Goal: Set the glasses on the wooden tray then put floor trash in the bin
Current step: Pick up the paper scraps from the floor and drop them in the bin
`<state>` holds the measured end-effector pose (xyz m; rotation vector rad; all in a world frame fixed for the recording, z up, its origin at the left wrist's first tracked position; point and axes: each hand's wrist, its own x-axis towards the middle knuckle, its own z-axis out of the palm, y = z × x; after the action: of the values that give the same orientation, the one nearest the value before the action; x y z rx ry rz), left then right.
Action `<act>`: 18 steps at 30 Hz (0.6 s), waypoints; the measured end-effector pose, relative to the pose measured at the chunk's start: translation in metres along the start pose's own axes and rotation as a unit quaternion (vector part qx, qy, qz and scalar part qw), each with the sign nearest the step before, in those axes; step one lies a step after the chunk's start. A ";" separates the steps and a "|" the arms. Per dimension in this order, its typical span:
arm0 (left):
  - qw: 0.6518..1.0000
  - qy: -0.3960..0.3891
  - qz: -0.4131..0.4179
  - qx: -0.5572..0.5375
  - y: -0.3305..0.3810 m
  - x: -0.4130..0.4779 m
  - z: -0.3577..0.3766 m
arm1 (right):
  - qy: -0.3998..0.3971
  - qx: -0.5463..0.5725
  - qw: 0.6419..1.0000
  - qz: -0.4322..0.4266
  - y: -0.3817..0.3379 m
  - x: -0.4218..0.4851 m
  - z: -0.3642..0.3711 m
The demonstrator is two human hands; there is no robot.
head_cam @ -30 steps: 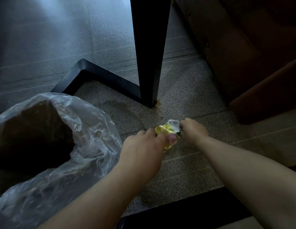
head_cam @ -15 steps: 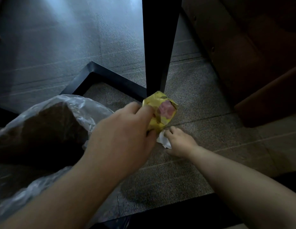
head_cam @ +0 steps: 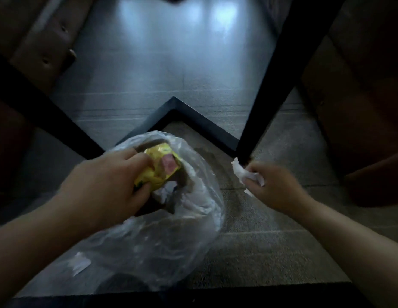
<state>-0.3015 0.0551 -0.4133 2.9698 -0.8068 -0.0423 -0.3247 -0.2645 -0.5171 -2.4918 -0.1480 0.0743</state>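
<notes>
The bin [head_cam: 200, 196], lined with a clear plastic bag, stands on the carpet at centre-left. My left hand [head_cam: 109, 185] is shut on a crumpled yellow wrapper [head_cam: 160, 165] with a pink patch and holds it over the bin's mouth. White paper scraps [head_cam: 164, 192] lie inside the bin below it. To the right of the bin, my right hand [head_cam: 275, 185] is shut on a crumpled white tissue [head_cam: 242, 174], a little above the floor by the table leg. No glasses or wooden tray are in view.
A black table leg [head_cam: 271, 85] slants down to the carpet just beyond my right hand, and black base bars [head_cam: 193, 116] form a corner behind the bin. Brown upholstered furniture [head_cam: 360, 107] stands at right and another piece [head_cam: 38, 41] at far left.
My left hand has carried the yellow wrapper from beside the table leg leftward over the bin's mouth. My right hand has lifted the white tissue off the carpet.
</notes>
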 end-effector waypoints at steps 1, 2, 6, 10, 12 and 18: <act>1.000 -0.015 -0.014 0.012 -0.010 -0.005 0.006 | 0.003 0.019 1.000 -0.023 -0.019 0.003 -0.011; 0.999 -0.035 -0.028 0.020 -0.018 -0.010 0.012 | 0.004 0.038 0.998 -0.052 -0.040 0.007 -0.019; 0.990 -0.132 -0.032 0.028 -0.032 -0.020 0.033 | -0.024 0.057 0.988 -0.144 -0.110 0.021 -0.026; 0.997 -0.075 0.000 0.010 -0.042 -0.030 0.030 | -0.070 0.029 0.983 -0.165 -0.156 0.040 0.001; 0.999 -0.041 0.017 -0.011 -0.054 -0.041 0.020 | -0.092 -0.005 0.978 -0.187 -0.172 0.050 0.016; 1.000 0.003 0.007 -0.022 -0.100 -0.088 0.001 | -0.168 -0.201 0.948 -0.183 -0.198 0.074 0.045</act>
<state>-0.3270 0.1861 -0.4203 2.9210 -0.8137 -0.0497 -0.2724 -0.0717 -0.4348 -2.7860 -0.8404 0.3440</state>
